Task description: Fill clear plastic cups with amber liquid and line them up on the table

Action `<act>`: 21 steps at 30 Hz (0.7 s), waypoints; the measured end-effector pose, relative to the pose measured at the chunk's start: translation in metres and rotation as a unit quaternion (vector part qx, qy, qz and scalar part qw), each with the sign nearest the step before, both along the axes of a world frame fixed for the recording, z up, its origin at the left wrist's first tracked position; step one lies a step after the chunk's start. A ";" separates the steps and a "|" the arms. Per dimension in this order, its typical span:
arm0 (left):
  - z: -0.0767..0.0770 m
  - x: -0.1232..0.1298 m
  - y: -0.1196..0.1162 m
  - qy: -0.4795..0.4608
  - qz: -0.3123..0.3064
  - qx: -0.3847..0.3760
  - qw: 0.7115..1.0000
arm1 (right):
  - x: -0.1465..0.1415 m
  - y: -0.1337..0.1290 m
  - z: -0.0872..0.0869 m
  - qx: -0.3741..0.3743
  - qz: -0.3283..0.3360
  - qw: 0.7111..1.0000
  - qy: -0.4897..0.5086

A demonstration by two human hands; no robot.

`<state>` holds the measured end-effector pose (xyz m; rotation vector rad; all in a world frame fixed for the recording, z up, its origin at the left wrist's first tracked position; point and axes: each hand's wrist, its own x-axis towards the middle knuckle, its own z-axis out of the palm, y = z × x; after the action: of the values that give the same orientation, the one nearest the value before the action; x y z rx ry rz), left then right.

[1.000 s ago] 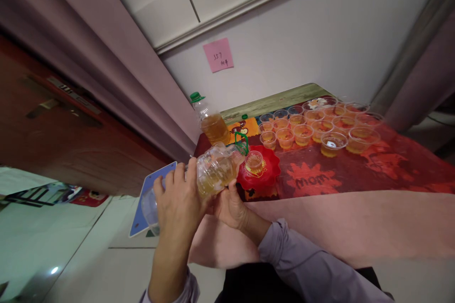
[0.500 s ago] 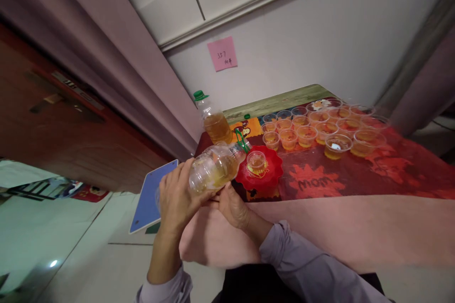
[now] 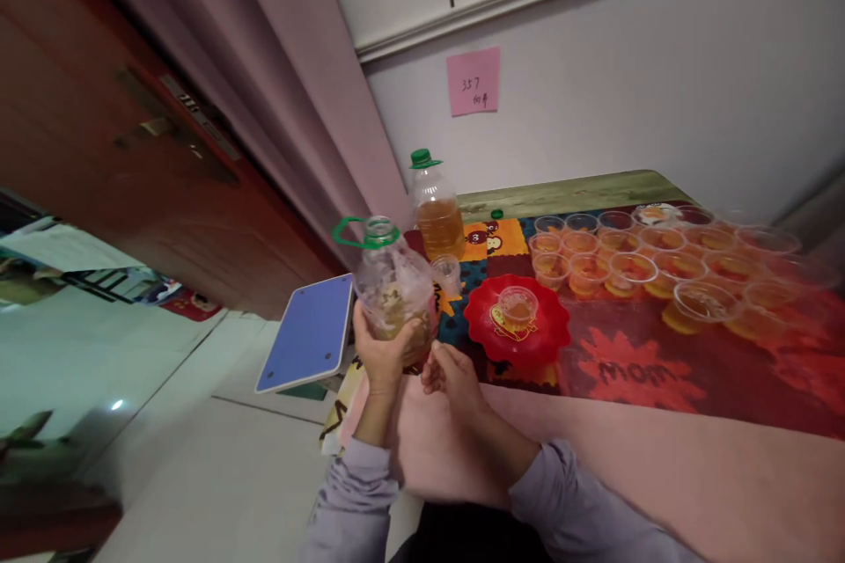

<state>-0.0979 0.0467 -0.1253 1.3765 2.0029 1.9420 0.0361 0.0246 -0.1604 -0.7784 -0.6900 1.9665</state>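
My left hand (image 3: 386, 343) wraps round the lower side of a large clear plastic bottle (image 3: 389, 286). The bottle is nearly upright, uncapped, with a green loop handle at its neck and some yellowish liquid low inside. Close to its base on the right is my right hand (image 3: 462, 383), fingers curled in and nothing visible in them. A red scalloped plate (image 3: 479, 339) carries a small clear plastic cup (image 3: 518, 308) with amber liquid. Behind the held bottle stands a second bottle (image 3: 441, 224), green-capped and partly filled with amber liquid.
Several rows of clear cups (image 3: 634, 268) with amber liquid cover the table's right part. An upright clear cup (image 3: 447, 274) stands near the second bottle. A loose green cap (image 3: 496, 214) lies at the back. A blue board (image 3: 307, 334) is left of the table.
The held bottle has gone from tilted over the cup on the red plate to nearly upright, left of the plate. My view has shifted left.
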 end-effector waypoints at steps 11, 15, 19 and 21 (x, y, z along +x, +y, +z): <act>-0.051 -0.009 -0.005 -0.043 -0.053 -0.025 0.997 | 0.006 -0.017 0.007 0.248 -0.013 0.960 -0.132; -0.056 -0.011 -0.002 -0.067 -0.081 -0.008 0.994 | 0.043 -0.011 0.027 0.350 -0.032 0.901 -0.255; -0.059 -0.010 0.001 -0.098 -0.096 0.005 0.990 | 0.113 0.021 0.056 0.477 -0.124 0.757 -0.430; -0.059 -0.009 0.002 -0.102 -0.095 0.011 0.990 | 0.146 0.042 0.069 0.485 -0.148 0.688 -0.519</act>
<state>-0.1074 0.0484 -0.1846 1.2615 1.7006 1.9376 0.1818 0.0670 -0.0914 -1.1314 -1.8946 0.4550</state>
